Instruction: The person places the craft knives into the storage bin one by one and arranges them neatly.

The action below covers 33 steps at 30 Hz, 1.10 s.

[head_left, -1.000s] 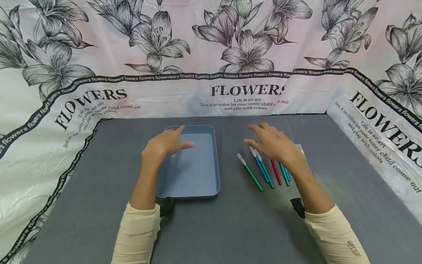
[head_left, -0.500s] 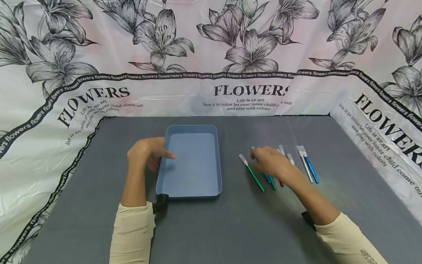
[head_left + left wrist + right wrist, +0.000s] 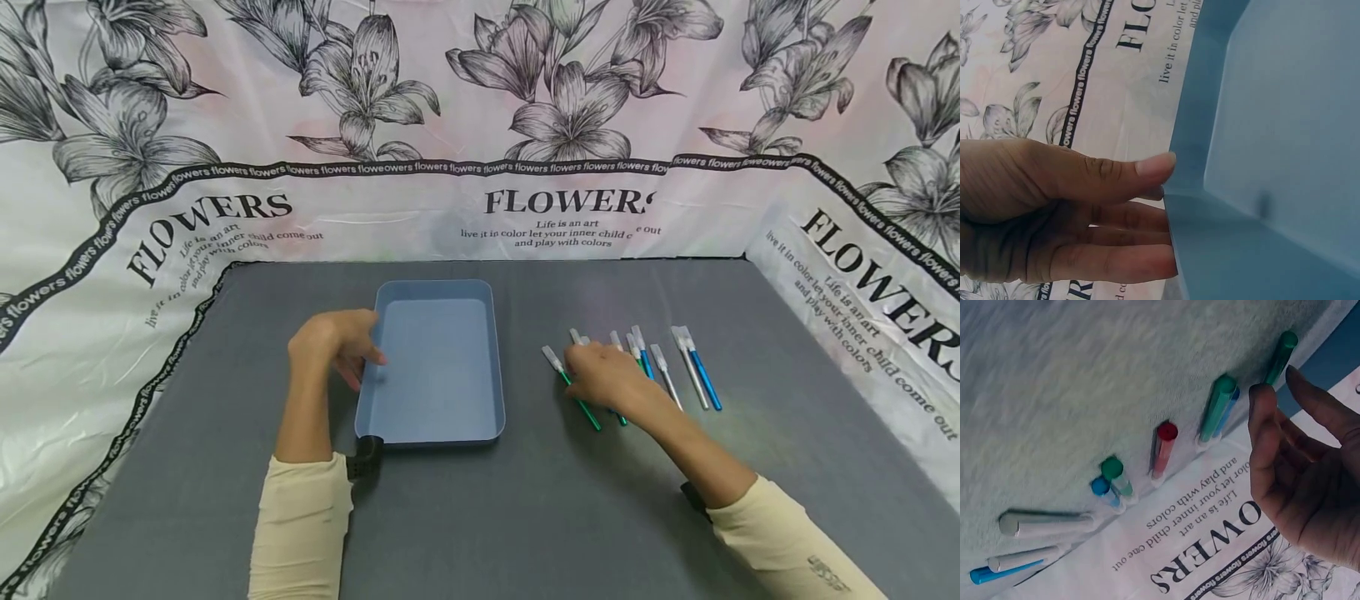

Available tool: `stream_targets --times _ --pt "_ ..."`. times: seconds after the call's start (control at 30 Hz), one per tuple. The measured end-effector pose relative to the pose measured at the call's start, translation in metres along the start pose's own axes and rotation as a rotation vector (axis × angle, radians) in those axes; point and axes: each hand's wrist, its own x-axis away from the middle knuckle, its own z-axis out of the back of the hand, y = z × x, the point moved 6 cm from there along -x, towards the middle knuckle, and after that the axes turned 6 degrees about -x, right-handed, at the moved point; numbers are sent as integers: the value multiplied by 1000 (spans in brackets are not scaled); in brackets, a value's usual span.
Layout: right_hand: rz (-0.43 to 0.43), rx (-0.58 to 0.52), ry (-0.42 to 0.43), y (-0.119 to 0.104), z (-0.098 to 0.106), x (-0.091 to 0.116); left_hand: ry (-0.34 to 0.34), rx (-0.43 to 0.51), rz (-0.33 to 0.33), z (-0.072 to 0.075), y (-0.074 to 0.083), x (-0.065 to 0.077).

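The person's left hand [image 3: 336, 346] is at the left side of a blue tray [image 3: 431, 367], thumb at the rim and the other fingers along the outside of the wall; I cannot tell whether they pinch it. The tray lies left of the middle of the grey surface [image 3: 480, 517], its far side near the back edge. To its right, nine pens lie in a row, their pale caps toward the back edge. The right hand [image 3: 607, 375] is low over the row's left part, fingers bent, thumb and forefinger either side of the leftmost green pen [image 3: 588, 415]; whether they grip it I cannot tell. Next come a blue pen [image 3: 1230, 412] and a green one, partly hidden by the hand in the head view, then a red pen [image 3: 1165, 447], a green and blue pair close together, two silver-grey pens and, nearest the surface's right edge, another blue pen [image 3: 705, 373].
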Motion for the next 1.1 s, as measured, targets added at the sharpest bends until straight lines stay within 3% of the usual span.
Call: stream_targets --times 0.33,0.57,0.93,1.1 --pt "-20 12 -21 4 -3 -2 4 -82 -9 -1 4 -1" --pt "-7 -67 -62 3 1 -1 -3 -102 -1 -2 2 -3" --pt "66 -235 -35 -15 39 2 -16 -85 -5 1 1 -5" --pt "95 -299 -63 -34 46 -4 -6 -78 6 2 -2 -5"
